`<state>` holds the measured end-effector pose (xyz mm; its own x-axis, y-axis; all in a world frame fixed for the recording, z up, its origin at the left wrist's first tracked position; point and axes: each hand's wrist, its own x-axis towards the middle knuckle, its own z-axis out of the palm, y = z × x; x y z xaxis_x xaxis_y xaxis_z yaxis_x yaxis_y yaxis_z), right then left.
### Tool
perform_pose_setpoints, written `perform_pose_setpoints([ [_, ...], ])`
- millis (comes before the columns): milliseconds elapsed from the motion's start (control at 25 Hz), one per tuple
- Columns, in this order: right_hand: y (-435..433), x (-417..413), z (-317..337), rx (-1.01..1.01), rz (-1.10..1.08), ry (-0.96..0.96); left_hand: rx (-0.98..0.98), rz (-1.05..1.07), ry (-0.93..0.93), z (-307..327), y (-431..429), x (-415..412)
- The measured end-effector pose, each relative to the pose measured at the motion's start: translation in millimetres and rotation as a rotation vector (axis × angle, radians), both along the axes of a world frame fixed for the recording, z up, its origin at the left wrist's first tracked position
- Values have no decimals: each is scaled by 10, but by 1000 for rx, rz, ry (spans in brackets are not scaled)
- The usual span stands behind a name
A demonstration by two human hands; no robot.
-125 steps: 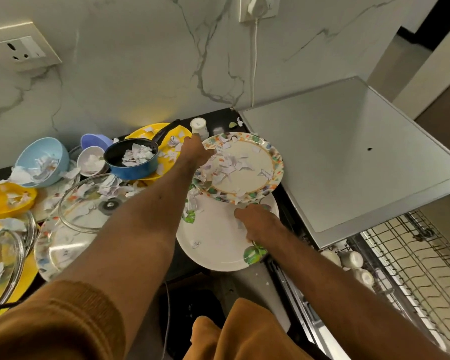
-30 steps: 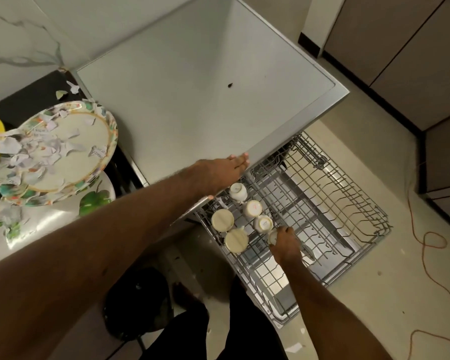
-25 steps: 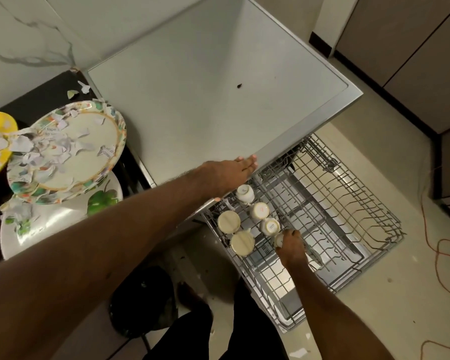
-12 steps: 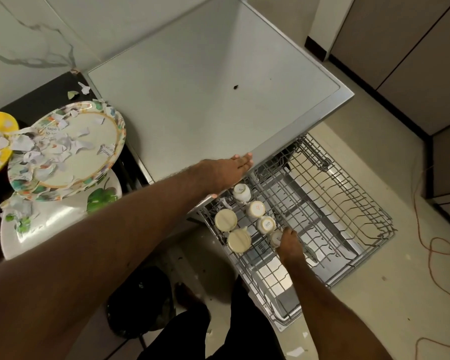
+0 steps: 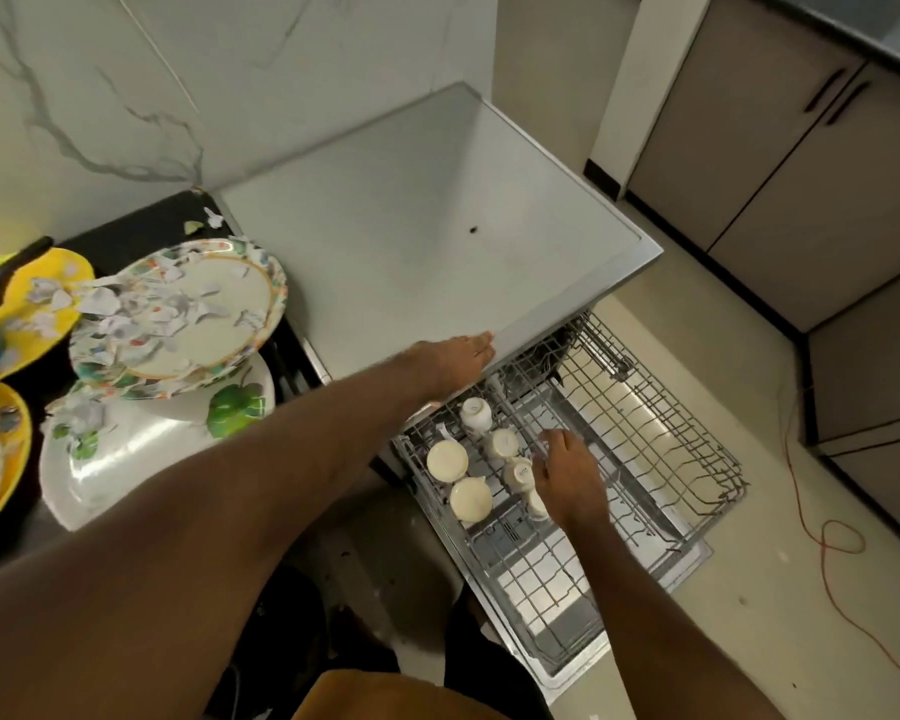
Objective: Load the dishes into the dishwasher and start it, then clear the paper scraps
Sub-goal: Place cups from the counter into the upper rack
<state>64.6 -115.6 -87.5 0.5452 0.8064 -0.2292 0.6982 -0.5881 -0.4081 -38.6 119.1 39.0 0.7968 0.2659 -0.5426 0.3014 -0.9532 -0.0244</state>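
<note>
The dishwasher's lower wire rack (image 5: 655, 459) is pulled out over the open door (image 5: 567, 646). At its left end stand several small cream cups (image 5: 502, 443) upside down, beside two round cream bowls (image 5: 446, 459). My right hand (image 5: 567, 472) hovers over the cups with loose fingers; one cup (image 5: 536, 505) sits partly hidden under it. My left hand (image 5: 453, 358) lies flat on the front edge of the dishwasher's grey top (image 5: 427, 241). A floral plate (image 5: 240, 324) heaped with paper scraps (image 5: 141, 309) rests on a white leaf-print plate (image 5: 152, 454).
Yellow plates (image 5: 48, 283) with more scraps and a dark pan handle (image 5: 6, 267) crowd the black counter at far left. An orange cable (image 5: 827, 543) snakes across the floor at right. Beige cabinets (image 5: 801, 174) stand behind it. A dark stool (image 5: 276, 646) is by my legs.
My right hand has lifted off the last cup and shifted slightly up the rack. Five seconds ago both hands were at the plates on the counter.
</note>
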Motion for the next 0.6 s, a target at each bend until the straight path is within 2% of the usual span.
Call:
perform_pose_setpoints([
  [200, 606, -233, 576, 216, 230, -109, 23, 89, -70, 267, 86, -478],
  [440, 1380, -897, 825, 371, 555, -171, 143, 143, -111, 365, 546, -1417],
  [600, 1900, -1689, 951, 409, 775, -85, 236, 399, -172, 558, 758, -2373],
])
